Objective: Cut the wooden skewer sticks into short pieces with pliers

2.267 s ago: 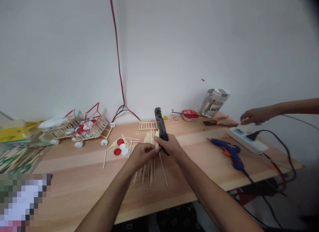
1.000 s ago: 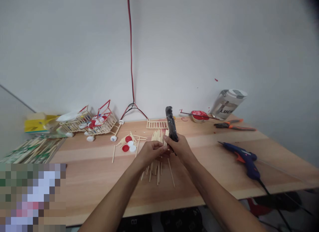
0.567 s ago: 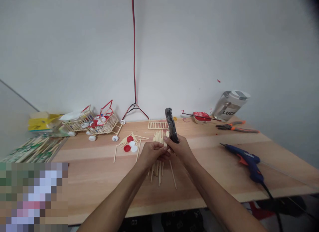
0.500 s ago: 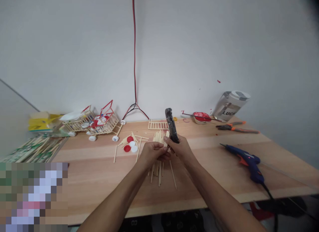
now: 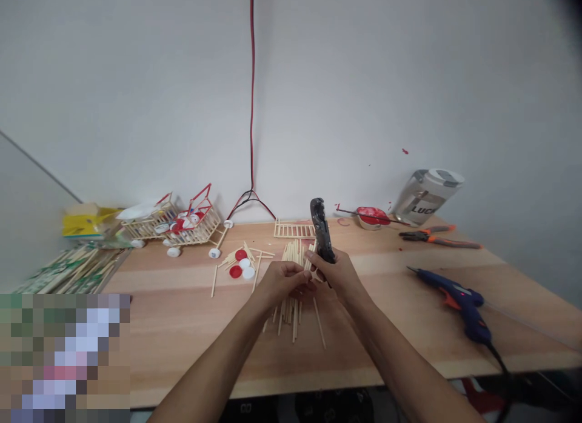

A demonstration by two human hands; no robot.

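Note:
My right hand grips a black wire stripper, its head pointing up and away from me. Close against it, my left hand is closed in a pinch on a few thin wooden sticks, whose ends show by my right thumb. The fingers partly hide them, so I cannot tell how many there are. Under both hands lies a loose pile of wooden sticks. Behind the pile, a small ladder-like stick frame rests on the table.
Left of my hands are red and white bottle caps among short sticks. Farther left stand two stick-built carts and packaged sticks. On the right lie a blue glue gun, orange-handled pliers, a red-paint dish and a tilted jar.
The whole view has shifted slightly, so everything appears a little farther right. Both hands keep nearly the same pose, with the wire stripper still in the right one.

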